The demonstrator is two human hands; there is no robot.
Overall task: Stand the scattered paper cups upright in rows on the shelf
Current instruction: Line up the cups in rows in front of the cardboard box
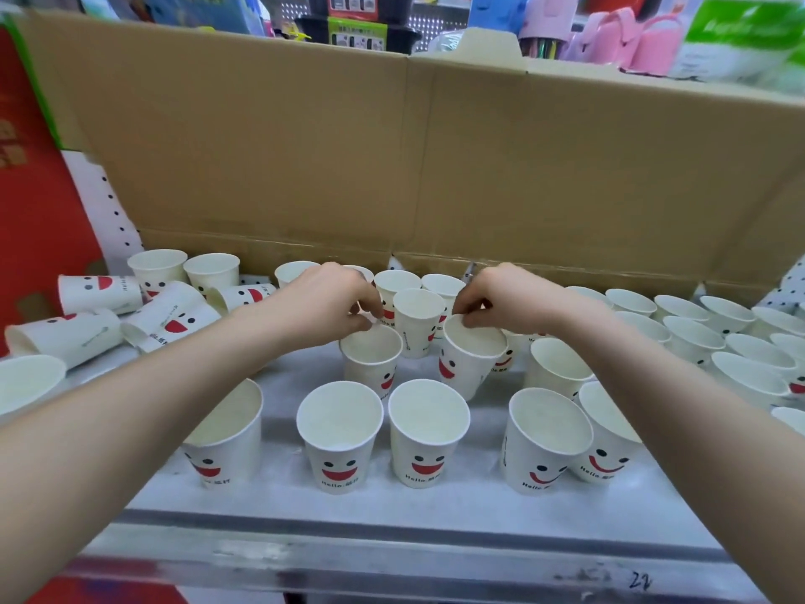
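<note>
White paper cups with red smiley faces cover the grey shelf point(392, 512). My left hand point(322, 298) pinches the far rim of an upright cup point(370, 364) in the second row. My right hand point(501, 298) grips the rim of a tilted cup point(466, 364) just to its right. Between my hands stands another upright cup point(418, 320). A front row of upright cups point(339, 433) runs along the shelf's near side. At the far left, several cups point(170, 316) lie on their sides. Upright cups point(692, 337) fill the right side in rows.
A tall brown cardboard sheet point(392, 159) stands behind the cups as a back wall. A red panel point(35, 211) borders the left side. The shelf's metal front lip point(392, 555) runs along the bottom. Packaged goods point(653, 37) sit above the cardboard.
</note>
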